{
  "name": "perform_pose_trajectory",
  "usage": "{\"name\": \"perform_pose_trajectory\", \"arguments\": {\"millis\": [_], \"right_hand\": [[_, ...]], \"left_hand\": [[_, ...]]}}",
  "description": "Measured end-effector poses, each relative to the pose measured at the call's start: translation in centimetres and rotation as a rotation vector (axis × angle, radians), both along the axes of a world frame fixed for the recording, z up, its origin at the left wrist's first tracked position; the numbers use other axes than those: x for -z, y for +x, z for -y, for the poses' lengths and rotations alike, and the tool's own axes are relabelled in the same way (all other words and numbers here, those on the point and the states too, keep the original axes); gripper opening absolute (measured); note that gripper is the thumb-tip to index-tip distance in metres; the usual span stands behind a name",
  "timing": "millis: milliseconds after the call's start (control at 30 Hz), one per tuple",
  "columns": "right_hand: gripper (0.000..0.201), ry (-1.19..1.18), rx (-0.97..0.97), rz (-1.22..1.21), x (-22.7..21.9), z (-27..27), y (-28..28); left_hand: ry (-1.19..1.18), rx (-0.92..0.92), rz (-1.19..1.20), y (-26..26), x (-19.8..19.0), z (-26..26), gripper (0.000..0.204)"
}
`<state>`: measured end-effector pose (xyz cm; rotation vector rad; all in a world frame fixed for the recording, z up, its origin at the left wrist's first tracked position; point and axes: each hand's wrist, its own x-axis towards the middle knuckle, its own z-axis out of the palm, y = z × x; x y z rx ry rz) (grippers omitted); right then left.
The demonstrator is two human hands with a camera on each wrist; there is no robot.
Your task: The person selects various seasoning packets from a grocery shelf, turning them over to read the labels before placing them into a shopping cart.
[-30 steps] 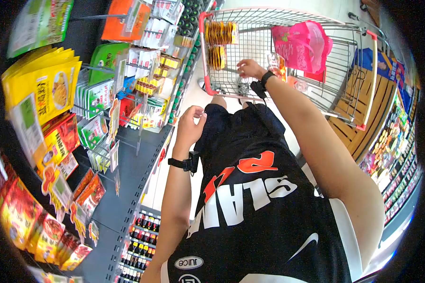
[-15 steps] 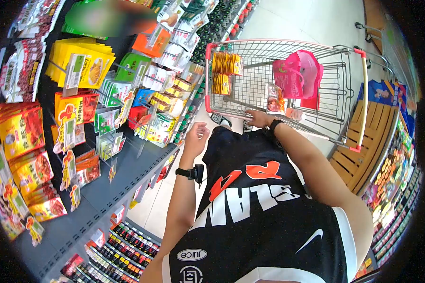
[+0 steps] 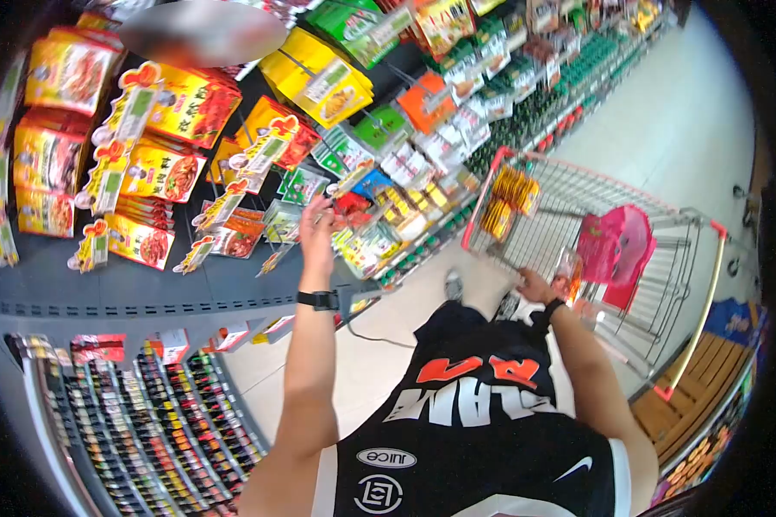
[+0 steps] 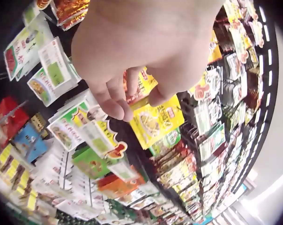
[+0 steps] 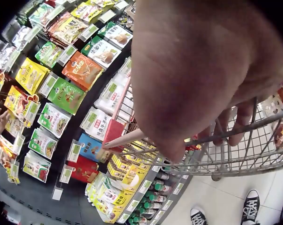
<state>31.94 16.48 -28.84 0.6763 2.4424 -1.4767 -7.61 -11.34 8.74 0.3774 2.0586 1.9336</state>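
My left hand (image 3: 317, 237) is raised in front of the hanging seasoning packets, fingers loosely bent and holding nothing. In the left wrist view, its fingertips overlap a yellow packet (image 4: 158, 124) on the rack. Down at the near side of the shopping cart (image 3: 697, 314), my right hand (image 3: 536, 286) grips the top wire rim. The right wrist view shows those fingers hooked over the wire (image 5: 254, 126) into the basket. Inside the cart are yellow packs (image 3: 516, 191), a bright pink bag (image 3: 612, 246) and a clear-fronted food pack (image 3: 567, 271) close by the right hand.
The grey shelf ledge (image 3: 147, 289) runs below the hanging packets, with rows of bottles (image 3: 147, 414) at lower left. Green packets (image 3: 379, 127) and small yellow boxes (image 3: 405, 202) line the rack towards the cart. A slatted wooden stand (image 3: 681, 405) is at the right.
My left hand has risen from beside the body to the packets. The right hand has come from over the cart down to its near rim. The view has swung left towards the shelf.
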Motion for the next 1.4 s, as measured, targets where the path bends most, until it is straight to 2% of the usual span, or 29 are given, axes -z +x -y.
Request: {"name": "perform_pose_trajectory", "arguments": {"millis": [33, 100, 167, 233, 300, 333, 367, 433, 467, 500, 533, 567, 600, 633, 667, 733, 767, 800, 833, 900, 967, 1033, 1133, 1167, 1233, 1300, 1400], "right_hand": [[0.059, 0.175, -0.016, -0.049, 0.9, 0.1, 0.3], [0.062, 0.07, 0.112, -0.073, -2.7, 0.2, 0.5], [0.061, 0.015, 0.212, -0.147, -7.8, 0.6, 0.3], [0.057, 0.053, 0.342, -0.168, -10.6, 1.2, 0.4], [0.053, 0.085, 0.46, -0.229, -10.4, 1.6, 1.1], [0.049, 0.084, 0.527, -0.248, -11.1, 1.9, 1.4], [0.046, 0.078, 0.595, -0.266, -11.8, 2.6, 1.7], [0.04, 0.191, 0.699, -0.34, -10.4, 3.2, 2.5], [0.033, 0.097, 0.772, -0.275, -11.4, 3.9, 2.7], [0.029, 0.118, 0.821, -0.323, -11.6, 4.6, 2.5], [0.028, 0.105, 0.859, -0.346, -11.5, 5.5, 2.4], [0.026, 0.098, 0.897, -0.372, -11.4, 6.1, 2.4], [0.025, 0.081, 0.922, -0.369, -10.5, 6.6, 2.4], [0.025, 0.097, 0.925, -0.359, -10.2, 7.2, 2.4], [0.025, 0.138, 0.927, -0.33, -9.7, 7.8, 2.5], [0.025, 0.247, 0.922, -0.299, -10.3, 9.9, 1.5], [0.022, 0.401, 0.902, -0.375, -10.7, 11.0, 0.9], [0.021, 0.439, 0.858, -0.363, -11.0, 11.7, 0.8], [0.02, 0.474, 0.815, -0.35, -12.3, 12.6, 0.4], [0.017, 0.412, 0.898, -0.338, -13.0, 13.8, -0.3], [0.015, 0.497, 0.903, -0.393, -14.5, 14.8, -1.5], [0.011, 0.444, 0.895, -0.304, -14.5, 15.1, -1.7], [0.007, 0.407, 0.855, -0.333, -13.0, 15.3, -2.6], [0.006, 0.337, 0.843, -0.345, -12.3, 15.3, -2.9], [0.006, 0.167, 0.829, -0.324, -13.8, 15.9, -4.5], [0.008, 0.105, 0.786, -0.308, -15.1, 15.9, -6.8], [0.013, 0.037, 0.655, -0.355, -18.7, 15.8, -10.6]], "left_hand": [[0.048, -0.012, 0.019, -1.5, -1.0, 0.3, 0.044], [0.165, -0.106, 0.084, -4.1, -2.3, 0.2, 0.051], [0.127, -0.187, 0.065, -7.1, -3.2, 0.0, 0.059], [0.207, -0.262, -0.039, -11.1, -1.2, 0.5, 0.06], [0.064, -0.283, -0.014, -13.4, -1.8, 0.2, 0.059], [0.011, -0.329, -0.021, -15.4, -0.1, 0.1, 0.058], [0.024, -0.283, -0.008, -13.0, -3.3, -0.9, 0.056], [-0.007, -0.288, -0.205, -15.7, 0.3, -1.1, 0.053], [-0.046, -0.321, -0.305, -16.6, 1.7, -1.2, 0.052], [-0.125, -0.402, -0.407, -16.3, 2.3, -1.5, 0.051], [-0.271, -0.395, -0.45, -15.2, 0.8, -1.3, 0.052], [-0.414, -0.457, -0.474, -16.1, 2.4, -1.4, 0.051], [-0.404, -0.439, -0.485, -15.3, 1.3, -1.5, 0.051], [-0.393, -0.422, -0.492, -14.5, 0.5, -1.5, 0.051], [-0.378, -0.474, -0.627, -14.6, 1.2, -1.7, 0.046], [-0.352, -0.413, -0.578, -14.1, -0.3, -1.4, 0.04], [-0.342, -0.383, -0.552, -13.9, -0.8, -1.1, 0.037], [-0.292, -0.392, -0.594, -14.5, -0.1, -1.2, 0.027], [-0.307, -0.417, -0.649, -14.3, -0.3, -0.8, 0.026], [-0.337, -0.456, -0.764, -13.4, -1.0, -0.5, 0.022], [-0.242, -0.419, -0.816, -12.5, -1.1, -0.1, 0.021], [-0.103, -0.335, -0.806, -11.4, -1.2, 1.0, 0.021], [0.129, -0.125, -0.572, -8.8, -1.9, 2.6, 0.019], [0.222, -0.051, -0.48, -7.7, -2.0, 3.1, 0.018], [0.323, 0.015, -0.359, -5.4, -2.5, 4.1, 0.018], [0.352, 0.039, -0.367, -3.9, -2.0, 5.2, 0.019], [0.243, 0.115, -0.35, -2.2, 1.4, 6.6, 0.021]]}}
